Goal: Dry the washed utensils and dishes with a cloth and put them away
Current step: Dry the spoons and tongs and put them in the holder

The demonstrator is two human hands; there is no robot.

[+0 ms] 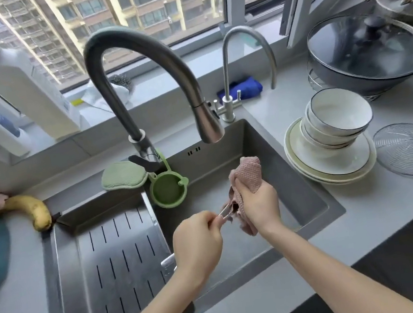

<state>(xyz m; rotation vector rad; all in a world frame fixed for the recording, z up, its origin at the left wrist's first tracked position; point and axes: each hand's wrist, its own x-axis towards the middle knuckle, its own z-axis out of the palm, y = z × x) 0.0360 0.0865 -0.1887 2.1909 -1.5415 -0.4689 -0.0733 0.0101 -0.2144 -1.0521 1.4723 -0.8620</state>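
Over the sink basin (267, 152), my right hand (257, 202) grips a pink cloth (247, 174) wrapped around the far end of a metal utensil (225, 210). My left hand (200, 241) holds the utensil's handles; thin metal ends poke out below the fist (168, 260). What kind of utensil it is cannot be told, since the cloth hides its head. On the counter to the right stand stacked white bowls (339, 113) on a pile of plates (333, 163).
A tall grey faucet (137, 67) arches over the sink, with a slim tap (242, 50) beside it. A slotted drain tray (119, 264) covers the sink's left part. A wire skimmer (412, 148), a lidded pan (367, 49), a banana (31, 208) and a green strainer (168, 189) lie around.
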